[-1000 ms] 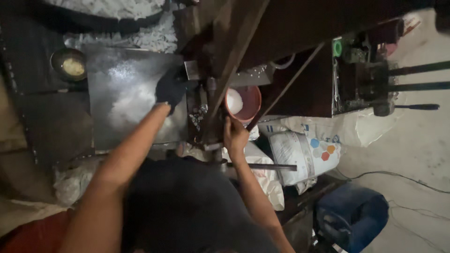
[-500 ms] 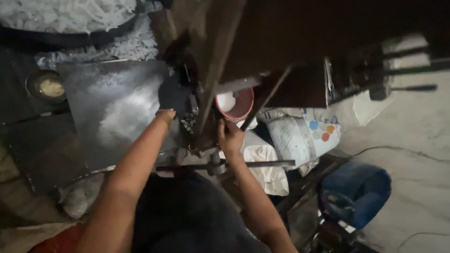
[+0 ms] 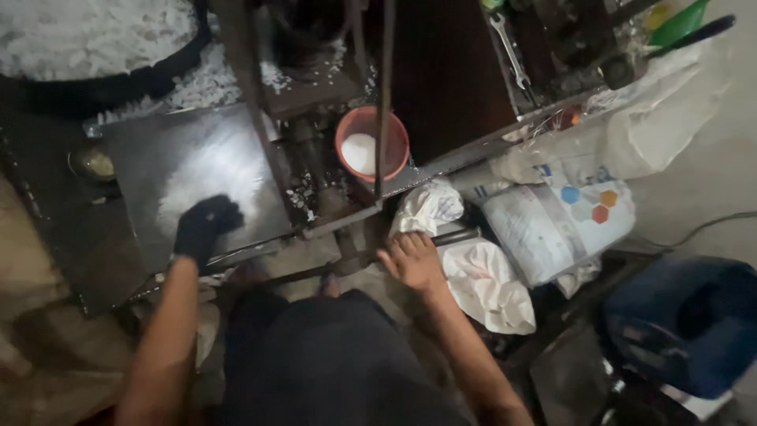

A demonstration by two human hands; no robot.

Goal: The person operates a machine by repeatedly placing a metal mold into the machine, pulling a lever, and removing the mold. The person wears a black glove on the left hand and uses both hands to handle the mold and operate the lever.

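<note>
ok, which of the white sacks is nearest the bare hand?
The plain crumpled white sack, right beside the right hand; the sack with coloured hexagons lies farther right.

Gloved left hand (image 3: 206,227) curled; bare right hand (image 3: 413,260) spread flat.

Gloved left hand (image 3: 205,227), fingers perhaps curled under

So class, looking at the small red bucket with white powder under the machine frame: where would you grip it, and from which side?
Grip the red bucket by its rim on the near right side, coming from the bare right hand. It stands upright and open-topped, so the rim is exposed. A metal rod crosses over its middle, and the machine frame crowds its left, so a top-centre or left approach looks blocked.
</note>
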